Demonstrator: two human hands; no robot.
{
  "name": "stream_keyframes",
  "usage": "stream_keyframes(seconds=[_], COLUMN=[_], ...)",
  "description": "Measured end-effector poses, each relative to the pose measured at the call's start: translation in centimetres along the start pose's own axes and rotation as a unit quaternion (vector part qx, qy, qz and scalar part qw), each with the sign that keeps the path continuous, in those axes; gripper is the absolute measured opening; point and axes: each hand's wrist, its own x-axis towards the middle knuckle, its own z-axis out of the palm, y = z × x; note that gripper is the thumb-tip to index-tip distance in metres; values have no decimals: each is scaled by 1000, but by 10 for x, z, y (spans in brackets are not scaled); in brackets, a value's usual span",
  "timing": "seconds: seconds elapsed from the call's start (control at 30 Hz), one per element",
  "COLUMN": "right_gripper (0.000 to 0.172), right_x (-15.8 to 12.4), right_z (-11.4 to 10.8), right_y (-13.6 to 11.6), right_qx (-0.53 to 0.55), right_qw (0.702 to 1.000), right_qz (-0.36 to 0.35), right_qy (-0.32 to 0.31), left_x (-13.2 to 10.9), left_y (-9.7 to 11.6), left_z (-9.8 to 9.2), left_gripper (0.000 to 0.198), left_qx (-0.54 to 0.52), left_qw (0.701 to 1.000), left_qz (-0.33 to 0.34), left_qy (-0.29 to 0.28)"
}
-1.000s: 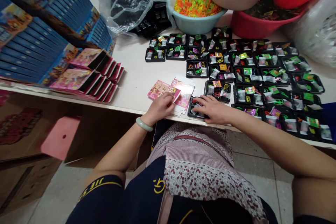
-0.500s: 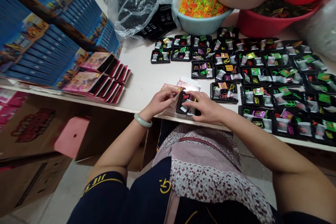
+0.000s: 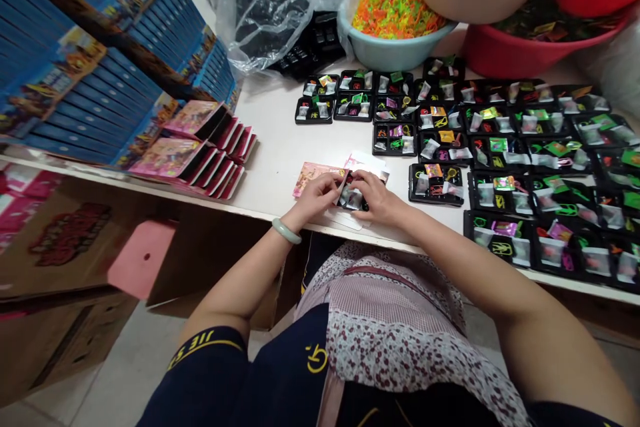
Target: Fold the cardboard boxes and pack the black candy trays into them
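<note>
Near the table's front edge, my left hand pinches the edge of a pink printed card sleeve, holding its opening up. My right hand grips a small black compartment tray with its fingers over the top. The tray's left end sits against or inside the sleeve's opening; my fingers hide exactly how far. Small wrapped pieces show in the tray. Just behind my right hand lies a pale printed card. Another filled black tray rests to the right of that hand.
Rows of filled black trays cover the table's right side. Pink packs and blue boxes are stacked at left. Along the back stand a plastic bag of black trays, a blue basin of bright pieces and a red basin.
The black tray has moved left toward the sleeve, and less of it shows. My right hand has followed it left. The whole view has shifted slightly.
</note>
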Motion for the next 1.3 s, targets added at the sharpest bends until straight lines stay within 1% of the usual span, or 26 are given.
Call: stream_keyframes(seconds=[0.1, 0.17, 0.23, 0.3, 0.37, 0.43, 0.5, 0.6, 0.73, 0.83, 0.9, 0.97, 1.03, 1.13, 1.3], right_gripper=[37, 36, 40, 41, 37, 28, 22, 17, 17, 17, 22, 24, 20, 16, 19], right_x=[1, 1, 0, -3, -8, -13, -18, -23, -23, -18, -14, -9, -6, -1, 3], right_z=[1, 3, 3, 1, -4, -10, -17, -24, -26, -25, -24, -22, -20, -16, -17], right_y=[0, 0, 1, 2, 1, -1, -4, -7, -6, -6, -5, -5, -4, -5, -6], right_qx=[-24, -46, -61, -72, -93, -123, -145, -163, -156, -145, -142, -143, -145, -142, -125], right_qw=[999, 998, 998, 997, 995, 992, 988, 986, 988, 989, 990, 990, 989, 990, 991], right_qz=[-9, 1, 5, -8, -23, -34, -42, -42, -23, -9, -3, -5, -3, 7, 18], right_qy=[-19, -29, -34, -31, -16, -1, 2, -2, 1, 17, 24, 12, -2, -8, -33], left_x=[0, 1, 2, 3, 2, 1, 1, 2, 2, 2, 2, 2, 2, 2, 2], left_y=[-2, -1, -1, -1, 0, 0, 0, 0, 0, 0, 0, -1, -1, -1, 1], left_z=[4, 7, 9, 12, 14, 16, 18, 20, 20, 20, 20, 21, 21, 21, 22], left_gripper=[25, 24, 21, 19, 19, 19, 19, 21, 22, 22, 21, 21, 21, 20, 19], left_qx=[-34, -36, -9, 28, 57, 77, 90, 97, 91, 90, 92, 94, 93, 89, 82], left_qw=[999, 999, 1000, 999, 997, 995, 994, 993, 994, 994, 993, 993, 993, 993, 994], left_qz=[-16, -11, 13, 41, 56, 58, 57, 60, 61, 63, 66, 69, 71, 68, 68], left_qy=[13, 17, 17, 17, 17, 15, 15, 19, 23, 25, 24, 25, 25, 24, 26])
